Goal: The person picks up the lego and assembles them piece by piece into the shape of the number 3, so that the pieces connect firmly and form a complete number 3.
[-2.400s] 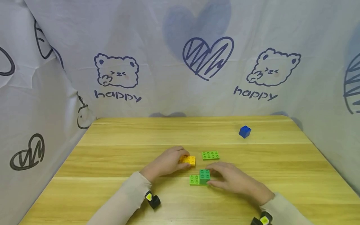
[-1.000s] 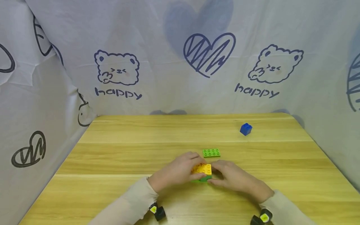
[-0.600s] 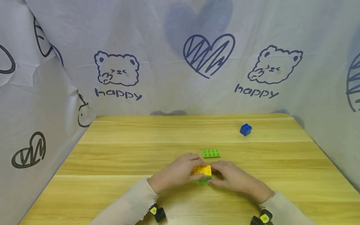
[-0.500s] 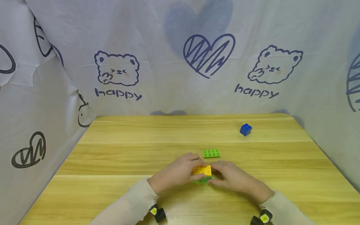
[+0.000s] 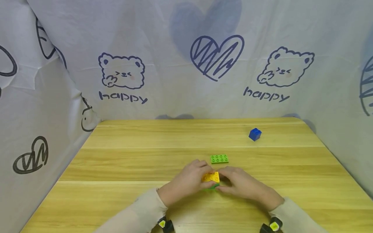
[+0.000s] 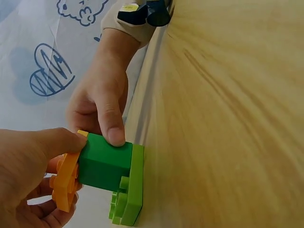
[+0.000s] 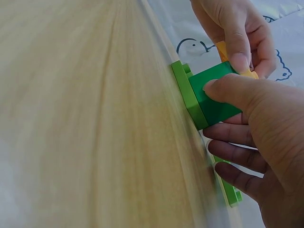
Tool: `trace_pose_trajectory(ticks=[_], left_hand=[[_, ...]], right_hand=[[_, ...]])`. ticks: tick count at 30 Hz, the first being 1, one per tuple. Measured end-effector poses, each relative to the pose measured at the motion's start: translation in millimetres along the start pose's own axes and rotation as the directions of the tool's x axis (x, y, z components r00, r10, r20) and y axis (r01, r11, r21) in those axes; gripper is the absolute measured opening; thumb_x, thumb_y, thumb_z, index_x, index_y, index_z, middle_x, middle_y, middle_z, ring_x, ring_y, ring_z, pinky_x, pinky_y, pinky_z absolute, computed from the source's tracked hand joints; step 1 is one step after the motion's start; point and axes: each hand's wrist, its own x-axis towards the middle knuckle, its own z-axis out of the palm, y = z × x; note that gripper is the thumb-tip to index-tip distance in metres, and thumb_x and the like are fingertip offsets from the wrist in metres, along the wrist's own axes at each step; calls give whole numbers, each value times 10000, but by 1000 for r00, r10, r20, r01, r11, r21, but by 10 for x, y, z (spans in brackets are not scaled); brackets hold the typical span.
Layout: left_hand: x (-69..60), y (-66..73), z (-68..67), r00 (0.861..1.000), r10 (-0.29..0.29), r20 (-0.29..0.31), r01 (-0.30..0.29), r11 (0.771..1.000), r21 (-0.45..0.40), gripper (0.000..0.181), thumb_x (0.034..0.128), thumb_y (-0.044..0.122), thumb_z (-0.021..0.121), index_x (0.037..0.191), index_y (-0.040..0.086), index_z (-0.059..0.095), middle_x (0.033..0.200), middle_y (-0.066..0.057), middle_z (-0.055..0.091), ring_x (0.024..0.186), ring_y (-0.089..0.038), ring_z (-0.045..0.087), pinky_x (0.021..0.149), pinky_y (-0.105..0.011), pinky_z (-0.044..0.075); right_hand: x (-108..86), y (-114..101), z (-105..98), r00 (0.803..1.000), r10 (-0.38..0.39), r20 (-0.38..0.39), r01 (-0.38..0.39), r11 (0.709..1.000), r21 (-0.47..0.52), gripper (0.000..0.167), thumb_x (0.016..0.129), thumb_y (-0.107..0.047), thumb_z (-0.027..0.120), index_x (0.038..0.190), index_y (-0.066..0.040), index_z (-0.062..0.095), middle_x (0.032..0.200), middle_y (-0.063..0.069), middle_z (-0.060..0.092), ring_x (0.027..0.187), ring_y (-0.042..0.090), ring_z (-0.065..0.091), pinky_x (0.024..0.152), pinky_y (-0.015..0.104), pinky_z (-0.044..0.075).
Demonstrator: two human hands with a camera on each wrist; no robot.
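Observation:
My left hand [image 5: 190, 178] pinches a yellow toy building brick [image 5: 212, 177] by its sides, on top of a dark green block [image 6: 105, 161]. In the left wrist view the yellow brick looks slightly tilted against that block and overhangs it; how firmly it sits I cannot tell. Beneath, the dark green block stands on one end of a flat light green brick [image 6: 135, 185], whose bare studs show under the overhang. My right hand [image 5: 243, 183] holds the dark green block from the right, its thumb on the near face. Fingers hide much of the yellow brick.
Just behind the hands, a second flat light green brick [image 5: 219, 159] lies on the wooden table [image 5: 131, 136]. Farther back on the right sits a blue brick [image 5: 254, 134]. A patterned white cloth [image 5: 169, 84] hangs behind the table and at both sides.
My left hand has carried the yellow brick rightward and nearer, onto the dark green block. Over the last half second the left hand shifts slightly right. My right hand has stayed at the dark green block.

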Motion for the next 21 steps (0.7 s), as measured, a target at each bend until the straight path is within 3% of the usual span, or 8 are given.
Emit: trace_pose_trajectory(ticks=[6,12,21], left_hand=[[-6,15,8,1000,-14,-7,15,1000,6,372,859,392,747,1111,119,714,936,54,587,791,-68,465,663,-135,395],[-15,-14,20,1000,-21,8,21,999,-25,390,866,405,736,1138,126,708,976,53,598,823,-64,485,685,-129,406],[-70,-91,29,1000,26,13,-26,1000,-12,455,920,460,648,1246,143,662,1084,47,633,932,-70,550,799,-188,473]], right_hand=[[9,-1,9,1000,-9,3,9,1000,1,461,931,-470,636,1228,-117,640,1172,-30,657,1063,127,606,925,396,497],[9,6,2,1000,10,17,-10,1000,14,462,921,-457,656,1246,-130,634,1184,-55,650,1075,109,598,943,382,488],[2,-14,-16,999,27,24,-27,1000,6,478,921,-491,638,1253,-147,624,1170,-92,647,1079,88,592,958,391,476]])
